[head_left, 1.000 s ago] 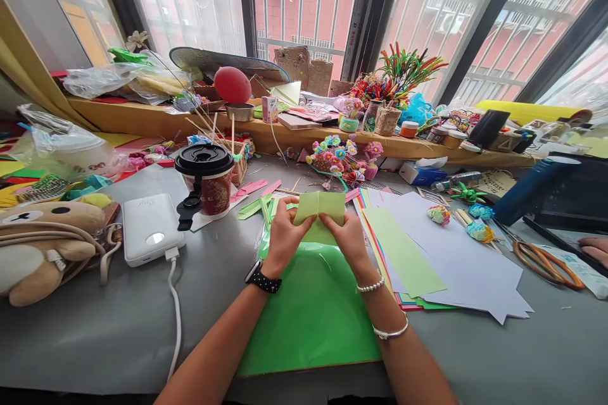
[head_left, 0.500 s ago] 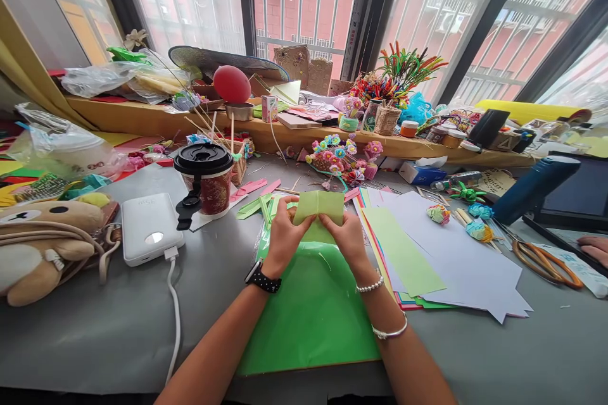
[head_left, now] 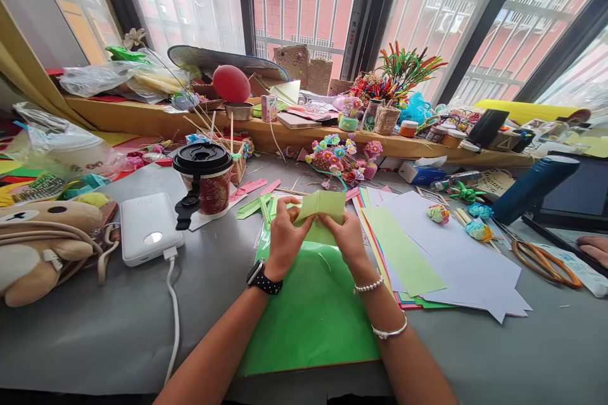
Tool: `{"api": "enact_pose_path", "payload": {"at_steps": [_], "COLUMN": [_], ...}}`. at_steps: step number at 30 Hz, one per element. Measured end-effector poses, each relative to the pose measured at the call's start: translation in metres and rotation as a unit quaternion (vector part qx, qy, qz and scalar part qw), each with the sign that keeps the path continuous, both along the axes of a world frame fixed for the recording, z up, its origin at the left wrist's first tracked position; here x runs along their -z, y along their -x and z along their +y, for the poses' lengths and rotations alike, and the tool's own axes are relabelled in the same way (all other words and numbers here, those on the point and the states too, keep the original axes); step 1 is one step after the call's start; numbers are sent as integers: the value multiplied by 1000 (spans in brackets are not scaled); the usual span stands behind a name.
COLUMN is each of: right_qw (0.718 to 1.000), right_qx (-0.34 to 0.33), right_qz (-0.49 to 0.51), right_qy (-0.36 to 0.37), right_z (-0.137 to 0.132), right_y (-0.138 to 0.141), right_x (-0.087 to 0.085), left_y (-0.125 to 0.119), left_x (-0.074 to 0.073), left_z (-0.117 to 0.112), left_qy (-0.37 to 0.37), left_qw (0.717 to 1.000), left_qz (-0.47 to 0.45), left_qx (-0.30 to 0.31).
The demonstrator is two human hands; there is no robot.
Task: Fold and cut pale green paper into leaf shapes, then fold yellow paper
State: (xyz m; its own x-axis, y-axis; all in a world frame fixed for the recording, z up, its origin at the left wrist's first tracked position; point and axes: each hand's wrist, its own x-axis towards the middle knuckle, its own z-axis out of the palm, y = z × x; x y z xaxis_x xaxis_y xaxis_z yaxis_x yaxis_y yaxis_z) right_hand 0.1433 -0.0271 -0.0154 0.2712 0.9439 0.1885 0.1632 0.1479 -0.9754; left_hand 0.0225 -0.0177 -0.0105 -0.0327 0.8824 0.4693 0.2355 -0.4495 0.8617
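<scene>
A folded piece of light green paper is held up between both my hands over a bright green sheet on the grey table. My left hand, with a black watch at the wrist, pinches the paper's left lower edge. My right hand, with bead and silver bracelets, pinches its right lower edge. The fingers of both hands are closed on the paper.
A lidded coffee cup and a white power bank with its cable stand at the left, beside a plush bear. A stack of white and coloured paper lies at the right, with scissors. Another person's fingers show at the far right.
Both hands keep hold of the light green paper; its top edge has shifted slightly to the right and the fingers have moved a little along the fold.
</scene>
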Motion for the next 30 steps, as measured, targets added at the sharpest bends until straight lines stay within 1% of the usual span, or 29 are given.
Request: {"api": "enact_pose_path", "payload": {"at_steps": [3,5,8,12,15,17,19,23,30], "right_qw": [1000,1000,996,969,955,954,960,971,981], "right_qx": [-9,-8,21,61,68,70,70,66,50], "right_qz": [29,15,-75,-209,-258,-260,-243,-209,-170], "right_qy": [6,-2,-48,-116,-133,-131,-121,-97,-75], "right_z": [1,1,0,-3,-4,-4,-4,-2,0], "right_y": [1,1,1,1,2,2,3,2,1], "right_x": [2,2,1,-2,-4,-4,-3,-1,2], "left_y": [-1,-1,0,2,2,2,1,1,2], "left_x": [0,1,1,1,-1,-2,-2,-3,-3], "left_z": [0,0,1,3,2,0,-1,-1,0], "left_qy": [-4,-9,-3,27,15,2,-4,1,3], "left_qw": [1000,1000,1000,999,998,998,998,999,999], "left_qz": [-3,0,11,32,52,61,61,45,39], "left_qx": [2,-1,-9,-3,-14,-18,-18,-12,-10]}}
